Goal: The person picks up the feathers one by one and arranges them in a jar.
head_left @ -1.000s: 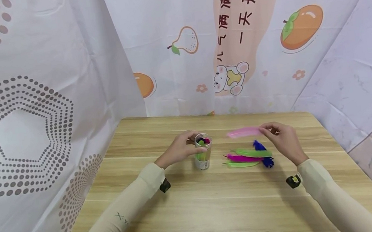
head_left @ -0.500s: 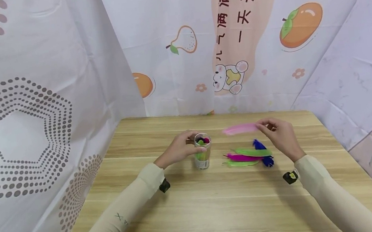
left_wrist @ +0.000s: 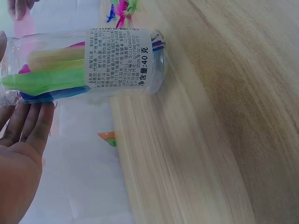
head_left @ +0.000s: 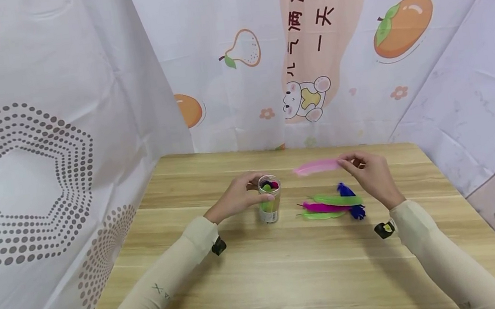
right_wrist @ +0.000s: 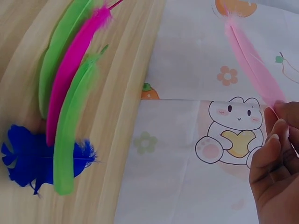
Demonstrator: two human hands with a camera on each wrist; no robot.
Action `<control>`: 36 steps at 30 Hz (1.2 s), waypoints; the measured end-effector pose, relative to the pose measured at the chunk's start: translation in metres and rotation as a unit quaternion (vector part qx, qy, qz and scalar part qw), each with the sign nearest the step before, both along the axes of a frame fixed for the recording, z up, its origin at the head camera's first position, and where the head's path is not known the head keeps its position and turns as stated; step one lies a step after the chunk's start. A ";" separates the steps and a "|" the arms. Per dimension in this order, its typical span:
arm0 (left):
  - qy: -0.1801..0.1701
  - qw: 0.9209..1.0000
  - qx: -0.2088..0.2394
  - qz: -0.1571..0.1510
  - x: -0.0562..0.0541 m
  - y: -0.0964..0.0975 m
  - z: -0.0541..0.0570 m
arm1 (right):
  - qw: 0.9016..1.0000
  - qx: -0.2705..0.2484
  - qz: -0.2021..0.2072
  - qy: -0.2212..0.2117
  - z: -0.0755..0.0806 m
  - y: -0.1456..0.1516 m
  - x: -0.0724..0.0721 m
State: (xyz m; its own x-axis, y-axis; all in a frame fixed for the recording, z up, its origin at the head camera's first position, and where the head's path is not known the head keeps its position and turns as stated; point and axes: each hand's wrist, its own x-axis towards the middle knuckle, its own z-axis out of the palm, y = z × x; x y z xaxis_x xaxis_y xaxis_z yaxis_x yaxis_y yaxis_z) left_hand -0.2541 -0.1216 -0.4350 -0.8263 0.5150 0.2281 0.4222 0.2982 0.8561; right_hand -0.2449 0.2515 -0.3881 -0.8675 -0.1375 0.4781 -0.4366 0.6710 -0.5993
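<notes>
A clear labelled jar point(head_left: 269, 208) stands upright on the table with colourful feathers inside. My left hand point(head_left: 233, 198) grips it near the top, thumb on the near side and fingers behind. In the left wrist view green, blue and magenta feathers point(left_wrist: 46, 83) show through the jar wall. My right hand point(head_left: 368, 173) pinches a pink feather point(head_left: 317, 166) by one end, holding it above the table with the other end pointing towards the jar. Below it lie a magenta feather point(right_wrist: 70, 74), two green feathers point(right_wrist: 65, 154) and a dark blue feather point(right_wrist: 30, 158), overlapping.
The wooden table point(head_left: 263, 281) reaches back to a white printed curtain point(head_left: 225, 126). A second patterned curtain point(head_left: 117, 77) hangs on the left. A small black device point(head_left: 384, 230) sits at my right wrist, another black device point(head_left: 218, 246) at my left.
My right hand has shifted slightly left and farther back with the pink feather, its free end nearing the jar's side. The left hand and jar stay in place.
</notes>
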 end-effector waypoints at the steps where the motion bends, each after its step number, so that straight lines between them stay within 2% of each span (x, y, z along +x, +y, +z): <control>1: 0.000 1.000 -0.001 0.001 0.000 0.000 0.000 | 1.000 0.000 0.001 0.001 0.001 -0.001 0.000; 8: -0.008 1.000 0.000 0.005 0.002 -0.002 0.001 | 1.000 0.006 0.009 0.002 0.008 -0.006 -0.001; 21: 0.012 1.000 -0.006 -0.003 0.002 -0.001 0.003 | 1.000 0.003 0.023 0.008 0.017 -0.016 0.000; 36: 0.008 1.000 -0.009 0.004 0.001 -0.001 0.001 | 0.997 0.007 0.071 0.035 0.025 -0.029 0.001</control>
State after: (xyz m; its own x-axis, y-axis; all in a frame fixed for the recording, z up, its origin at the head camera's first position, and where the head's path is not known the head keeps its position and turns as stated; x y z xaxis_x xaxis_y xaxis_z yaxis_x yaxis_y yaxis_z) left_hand -0.2533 -0.1231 -0.4339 -0.8262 0.5131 0.2326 0.4343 0.3170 0.8432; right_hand -0.2440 0.2229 -0.3634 -0.8032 -0.2631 0.5344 -0.5681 0.6084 -0.5543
